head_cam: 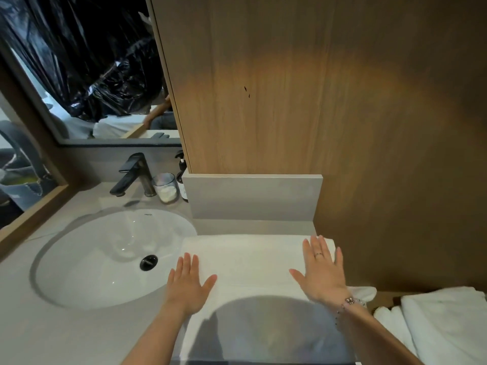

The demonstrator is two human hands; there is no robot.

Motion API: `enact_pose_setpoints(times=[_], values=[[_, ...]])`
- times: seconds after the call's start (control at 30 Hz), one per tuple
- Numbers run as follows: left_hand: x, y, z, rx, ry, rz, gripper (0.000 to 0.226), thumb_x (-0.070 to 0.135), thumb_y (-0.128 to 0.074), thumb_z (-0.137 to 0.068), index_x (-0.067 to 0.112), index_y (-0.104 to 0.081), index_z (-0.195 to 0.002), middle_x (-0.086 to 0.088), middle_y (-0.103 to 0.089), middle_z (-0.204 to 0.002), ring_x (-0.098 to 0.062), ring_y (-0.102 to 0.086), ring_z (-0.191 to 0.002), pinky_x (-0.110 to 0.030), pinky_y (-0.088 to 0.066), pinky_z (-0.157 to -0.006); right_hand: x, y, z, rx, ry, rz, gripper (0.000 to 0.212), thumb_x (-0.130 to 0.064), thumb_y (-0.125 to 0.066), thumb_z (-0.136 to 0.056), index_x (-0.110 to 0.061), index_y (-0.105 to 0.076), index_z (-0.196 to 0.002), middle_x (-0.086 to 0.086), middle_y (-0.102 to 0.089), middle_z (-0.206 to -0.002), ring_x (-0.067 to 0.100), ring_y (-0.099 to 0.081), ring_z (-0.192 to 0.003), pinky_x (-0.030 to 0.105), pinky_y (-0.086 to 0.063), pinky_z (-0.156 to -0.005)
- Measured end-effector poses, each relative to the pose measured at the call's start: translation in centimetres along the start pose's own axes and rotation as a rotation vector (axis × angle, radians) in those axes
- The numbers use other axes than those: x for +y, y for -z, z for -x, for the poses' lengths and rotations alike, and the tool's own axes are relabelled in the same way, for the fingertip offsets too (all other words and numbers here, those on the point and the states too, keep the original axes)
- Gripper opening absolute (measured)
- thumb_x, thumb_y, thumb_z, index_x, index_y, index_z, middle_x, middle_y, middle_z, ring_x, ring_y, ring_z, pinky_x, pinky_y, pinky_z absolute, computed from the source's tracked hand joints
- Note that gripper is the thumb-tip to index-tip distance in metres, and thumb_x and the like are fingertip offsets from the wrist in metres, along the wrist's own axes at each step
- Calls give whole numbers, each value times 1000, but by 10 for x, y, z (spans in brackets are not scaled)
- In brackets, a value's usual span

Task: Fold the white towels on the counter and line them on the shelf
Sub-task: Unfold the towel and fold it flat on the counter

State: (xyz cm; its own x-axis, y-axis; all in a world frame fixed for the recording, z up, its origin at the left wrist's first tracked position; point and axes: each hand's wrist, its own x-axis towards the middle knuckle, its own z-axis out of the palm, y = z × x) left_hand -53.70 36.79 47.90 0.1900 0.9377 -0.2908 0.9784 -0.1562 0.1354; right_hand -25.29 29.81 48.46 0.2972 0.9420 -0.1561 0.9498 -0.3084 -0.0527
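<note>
Across the back and right of the view stands a brown wood-grain wall panel [290, 88], with two small dark marks on its face. Below it runs a pale grey stone desk [52, 325]. A wood-framed wall mirror [31, 96] occupies the upper left and reflects crumpled black plastic sheeting [79, 48]. A white oval sink basin [92, 259] is set into the desk on the left.

Task item: a white rectangular towel [250, 262] lies spread flat on the desk just right of the basin. Its far edge is near a low grey stone upstand [253, 198] and its near part is in shadow at the front edge. More white folded towels [448, 320] lie heaped at lower right, past the desk's end, on a brown surface; whether that is the shelf cannot be told.

The left hand [188, 288] lies palm down on the towel's left edge beside the basin. Its grip is apart, fingers straight, nothing held. The right hand [322, 270] lies palm down on the towel's right part, fingertips near the far right corner. Its grip is likewise apart, fingers straight and spread.

Behind the basin stands a black lever tap [131, 175]. Just right of it are a clear glass tumbler [165, 187] with white contents and a dark pump bottle [182, 177], partly hidden by the panel. A black round drain plug [148, 262] sits in the basin. The right wrist carries a beaded bracelet [351, 302], and one finger a thin ring [319, 254].
</note>
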Motion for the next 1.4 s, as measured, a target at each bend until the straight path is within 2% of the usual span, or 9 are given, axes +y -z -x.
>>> enact_pose_setpoints(times=[0.13,0.27,0.43,0.53,0.63,0.77,1.07,1.23,1.4], values=[[7,-15,38,-36,-208,86,124,93,0,-55,14,10,-150,0,23,-153,-19,18,-144,-38,9,-115,-39,-19,49,63,302,-191,101,-85,1,-71,-25,-7,-151,-7,12,-155,18,9,-145,31,23,-110],[18,-25,68,-120,-312,38,140,99,-20,-38,20,12,-149,8,32,-145,-18,22,-142,-39,14,-113,-61,-26,89,-150,394,-186,129,-92,0,-38,-30,-4,-151,-10,6,-159,12,8,-146,37,18,-109],[15,-26,81,-117,-326,6,134,92,-29,-38,25,0,-151,6,15,-157,-15,15,-144,-32,13,-112,-53,-15,105,-194,374,-209,88,-72,-47,-79,-33,-11,-149,-11,-5,-158,12,-4,-146,29,7,-113],[11,-28,89,71,-364,52,117,93,-30,-50,26,-30,-146,5,-21,-155,-13,-14,-144,-23,-4,-114,-52,-3,111,-214,370,-220,68,-46,-60,-85,-36,-28,-143,-13,-23,-153,11,-22,-140,26,-16,-114],[15,-24,92,199,-450,-27,104,93,-8,-61,28,-55,-127,6,-56,-124,-12,-53,-116,-17,-35,-96,-55,2,114,-211,398,-177,61,-23,-62,-83,-35,-39,-137,-13,-35,-143,10,-34,-130,24,-27,-109],[20,-19,99,63,-443,-109,54,55,-39,-90,28,-44,-136,2,-51,-131,-16,-47,-118,-25,-34,-100,-64,4,111,-143,404,-77,52,-1,-52,-85,-23,-46,-132,-1,-44,-134,19,-42,-122,30,-38,-100],[22,-24,92,253,-285,-188,54,10,-51,-82,21,-38,-133,1,-51,-126,-21,-49,-113,-29,-31,-96,-61,10,92,11,326,-170,45,-6,-44,-83,-23,-55,-123,0,-58,-122,23,-56,-108,30,-43,-88],[11,2,75,366,-131,-139,47,4,-52,-74,22,-46,-117,3,-64,-105,-19,-61,-97,-28,-35,-88,-52,23,80,127,246,-107,38,-8,-56,-80,-23,-53,-114,-1,-56,-113,20,-60,-98,29,-48,-80],[2,36,45,245,-97,-46,30,15,-52,-80,23,-59,-108,1,-57,-108,-21,-58,-98,-26,-36,-71,-31,50,60,107,50,25,35,-25,-60,-79,-23,-53,-113,-1,-57,-112,20,-55,-105,30,-39,-86]])
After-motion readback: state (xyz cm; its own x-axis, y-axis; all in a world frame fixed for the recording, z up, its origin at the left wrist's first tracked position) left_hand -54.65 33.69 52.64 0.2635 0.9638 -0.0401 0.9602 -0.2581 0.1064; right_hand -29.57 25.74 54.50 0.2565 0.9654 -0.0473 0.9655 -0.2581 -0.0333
